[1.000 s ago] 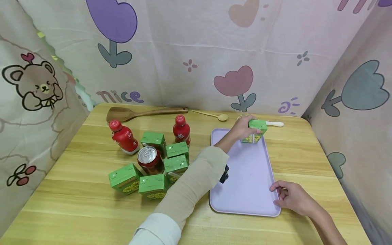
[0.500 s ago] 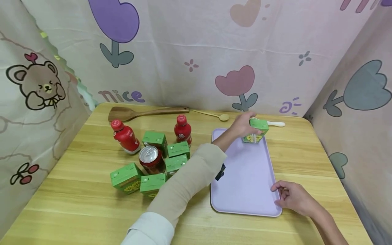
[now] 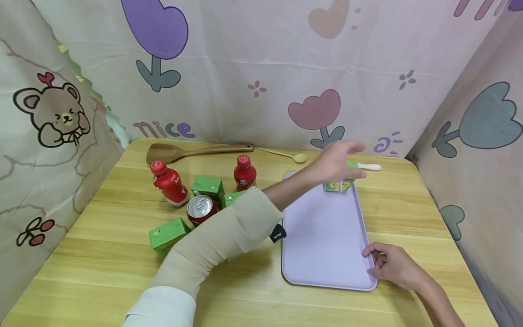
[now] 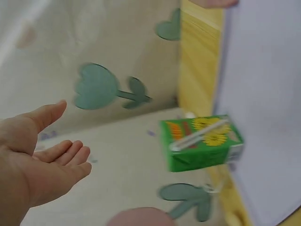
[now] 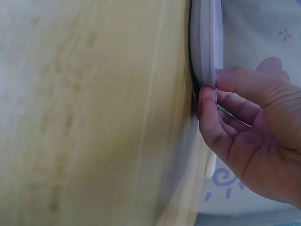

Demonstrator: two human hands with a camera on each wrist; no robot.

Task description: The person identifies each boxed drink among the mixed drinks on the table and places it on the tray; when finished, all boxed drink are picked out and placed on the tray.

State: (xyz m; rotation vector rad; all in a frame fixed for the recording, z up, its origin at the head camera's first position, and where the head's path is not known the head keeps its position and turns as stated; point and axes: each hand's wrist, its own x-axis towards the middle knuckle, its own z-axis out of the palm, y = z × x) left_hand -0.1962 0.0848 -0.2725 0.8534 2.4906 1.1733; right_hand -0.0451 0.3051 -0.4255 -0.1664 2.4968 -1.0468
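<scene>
Holds the left hand (image 3: pixel 337 161) spread and empty, apart from the green drink carton (image 4: pixel 197 146) at the far right corner of the lilac tray (image 3: pixel 327 245); pinches the near right rim with the right hand (image 3: pixel 392 265); seems to have one carton placed; leaves at least three green cartons (image 3: pixel 168 232) on the desk (image 3: pixel 408 200), partly behind the sleeve (image 3: pixel 229 227), beside a red can (image 3: pixel 200 206) and two red bottles (image 3: pixel 169 186); cannot tell about loading those.

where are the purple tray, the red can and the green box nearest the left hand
Purple tray (image 3: pixel 327 240): head view, bare floor.
Red can (image 3: pixel 201 208): head view, silver lid.
Green box (image 4: pixel 202 141): left wrist view, flowered side.
</scene>
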